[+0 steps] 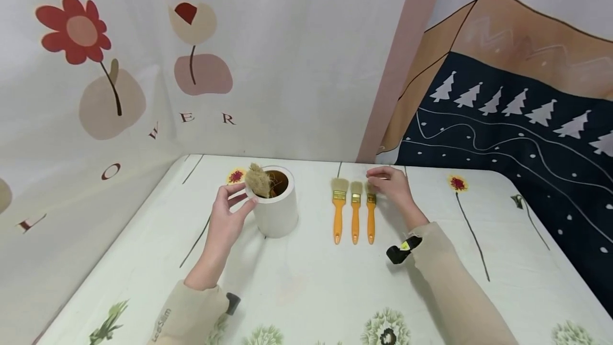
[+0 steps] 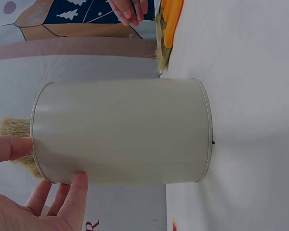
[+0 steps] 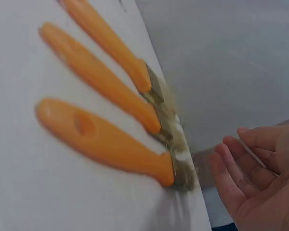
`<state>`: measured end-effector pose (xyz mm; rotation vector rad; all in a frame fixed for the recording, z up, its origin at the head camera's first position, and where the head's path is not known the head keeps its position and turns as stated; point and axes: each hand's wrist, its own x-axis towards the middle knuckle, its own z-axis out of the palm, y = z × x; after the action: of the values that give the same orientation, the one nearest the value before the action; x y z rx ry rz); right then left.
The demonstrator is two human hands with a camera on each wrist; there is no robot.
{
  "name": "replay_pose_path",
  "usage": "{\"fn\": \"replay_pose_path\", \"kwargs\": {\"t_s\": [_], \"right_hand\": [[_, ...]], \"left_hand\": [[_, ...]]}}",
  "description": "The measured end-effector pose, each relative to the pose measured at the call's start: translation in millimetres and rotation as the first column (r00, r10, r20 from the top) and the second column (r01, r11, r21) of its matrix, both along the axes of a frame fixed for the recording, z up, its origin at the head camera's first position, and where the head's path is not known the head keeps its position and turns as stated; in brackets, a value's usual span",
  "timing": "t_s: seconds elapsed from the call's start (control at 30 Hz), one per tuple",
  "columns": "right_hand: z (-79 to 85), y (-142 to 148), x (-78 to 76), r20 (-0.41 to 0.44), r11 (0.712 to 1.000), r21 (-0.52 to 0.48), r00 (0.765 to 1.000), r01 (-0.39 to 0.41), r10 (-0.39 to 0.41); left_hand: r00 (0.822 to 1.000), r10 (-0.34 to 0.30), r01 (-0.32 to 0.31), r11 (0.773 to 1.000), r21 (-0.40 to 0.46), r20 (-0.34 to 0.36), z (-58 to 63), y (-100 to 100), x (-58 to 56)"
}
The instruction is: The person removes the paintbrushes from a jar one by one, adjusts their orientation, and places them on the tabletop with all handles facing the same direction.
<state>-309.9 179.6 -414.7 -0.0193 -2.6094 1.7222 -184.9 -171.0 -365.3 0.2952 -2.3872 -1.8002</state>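
Observation:
A white cylindrical can (image 1: 276,217) stands upright on the table, its inside brown. Tan bristles (image 1: 258,181) stick up past its rim at the left; whatever carries them is hidden inside. My left hand (image 1: 227,214) holds the can near the rim, thumb and fingers spread around its side beside the bristles. To the right lie three flat paintbrushes with orange handles: a wide one (image 1: 338,209), a middle one (image 1: 356,212) and a right one (image 1: 371,214), bristles pointing away from me. My right hand (image 1: 390,188) hovers by the right brush's bristles, fingers loosely bent around nothing.
The table (image 1: 306,281) wears a white cloth printed with flowers. A hanging fabric (image 1: 297,68) with flower prints rises behind it, and a dark blue one (image 1: 479,121) with white trees borders the right side.

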Motion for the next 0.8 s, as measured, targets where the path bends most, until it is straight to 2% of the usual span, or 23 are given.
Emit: {"fn": "replay_pose_path", "kwargs": {"t_s": [0.23, 0.4, 0.6, 0.8], "right_hand": [[17.2, -22.5, 11.7, -0.024, 0.995, -0.07, 0.998, -0.067, 0.066], [29.2, -48.9, 20.5, -0.044, 0.979, -0.142, 0.989, -0.145, 0.14], [47.1, -81.3, 31.0, -0.096, 0.951, -0.183, 0.968, -0.247, 0.233], [63.7, -110.1, 41.7, -0.121, 0.923, -0.209, 0.945, -0.324, 0.304]], "left_hand": [[1.0, -0.004, 0.004, 1.0, -0.004, -0.001, 1.1, 0.3, -0.2], [1.0, -0.01, 0.01, 1.0, -0.02, -0.01, 2.4, -1.0, 0.7], [1.0, -0.012, 0.012, 1.0, -0.018, -0.013, 3.1, -0.7, -1.7], [1.0, -0.012, 0.012, 1.0, -0.011, 0.011, 0.3, -1.9, 2.3]]}}
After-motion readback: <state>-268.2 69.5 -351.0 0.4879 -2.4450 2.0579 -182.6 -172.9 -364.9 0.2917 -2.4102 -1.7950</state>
